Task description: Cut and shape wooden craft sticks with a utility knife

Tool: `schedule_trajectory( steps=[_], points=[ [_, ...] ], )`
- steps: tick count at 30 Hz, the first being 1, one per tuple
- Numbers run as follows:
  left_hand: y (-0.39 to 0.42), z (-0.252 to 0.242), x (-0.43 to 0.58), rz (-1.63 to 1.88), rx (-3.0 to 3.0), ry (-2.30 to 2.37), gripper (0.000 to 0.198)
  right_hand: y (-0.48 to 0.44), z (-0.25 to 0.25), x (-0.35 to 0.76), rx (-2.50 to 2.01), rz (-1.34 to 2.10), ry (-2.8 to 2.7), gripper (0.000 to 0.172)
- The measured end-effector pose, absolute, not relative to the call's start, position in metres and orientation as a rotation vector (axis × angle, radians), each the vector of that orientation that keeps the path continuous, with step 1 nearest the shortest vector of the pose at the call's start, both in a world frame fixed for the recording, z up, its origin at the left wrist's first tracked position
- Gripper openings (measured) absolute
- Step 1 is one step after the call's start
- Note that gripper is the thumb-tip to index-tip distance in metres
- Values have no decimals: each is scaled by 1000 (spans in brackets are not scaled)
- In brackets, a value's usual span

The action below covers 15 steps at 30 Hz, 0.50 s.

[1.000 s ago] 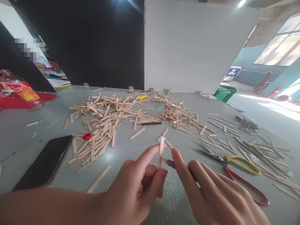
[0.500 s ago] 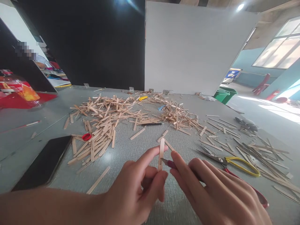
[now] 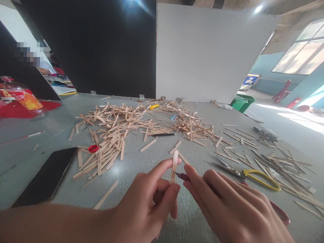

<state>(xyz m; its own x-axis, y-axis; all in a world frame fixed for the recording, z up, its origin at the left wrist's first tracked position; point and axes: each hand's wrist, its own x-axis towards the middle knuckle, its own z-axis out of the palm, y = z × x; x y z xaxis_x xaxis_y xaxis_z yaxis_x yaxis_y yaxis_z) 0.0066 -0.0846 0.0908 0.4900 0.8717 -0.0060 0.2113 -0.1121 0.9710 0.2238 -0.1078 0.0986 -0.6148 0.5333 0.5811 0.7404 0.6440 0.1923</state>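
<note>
Upright between the thumb and fingers of my left hand [image 3: 154, 199] is a wooden craft stick [image 3: 174, 162], its rounded end up. A small narrow rectangle is marked or cut near its lower part. My right hand [image 3: 227, 202] is closed round a craft knife [image 3: 182, 176]; most of its handle is hidden by my fingers. The blade's tip is at the stick, by the small rectangle. Scissors [image 3: 246, 174] with one yellow and one red handle lie just beyond my right hand, which partly covers them.
Heaps of craft sticks [image 3: 111, 135] spread over the grey table [image 3: 141, 165]. A black phone [image 3: 48, 177] lies at left, near a red ring [image 3: 93, 148]. A black pen-like tool [image 3: 164, 134] lies ahead. Thin strips [image 3: 286, 179] are at right, a bottle [image 3: 24, 96] at far left.
Hands, stick and knife keep nearly the same places. The knife's tip and the stick have shifted only very slightly.
</note>
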Motion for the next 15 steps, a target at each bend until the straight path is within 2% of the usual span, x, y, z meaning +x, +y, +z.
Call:
schedule_trajectory(
  steps=[4, 9, 12, 15],
  points=[
    [-84, 89, 6, 689, 1624, 934, 35, -104, 100, 230, -997, -471, -2438, 33],
    [-91, 81, -2, 761, 1581, 933, 46, -104, 102, 230, -1027, -304, -2249, 24],
    [-93, 85, -6, 733, 1520, 905, 52, -101, 112, 227, -1098, -36, -2129, 23],
    [-94, 95, -7, 699, 1432, 870, 55, -99, 124, 224, -1190, 424, -2077, 37]
  ],
)
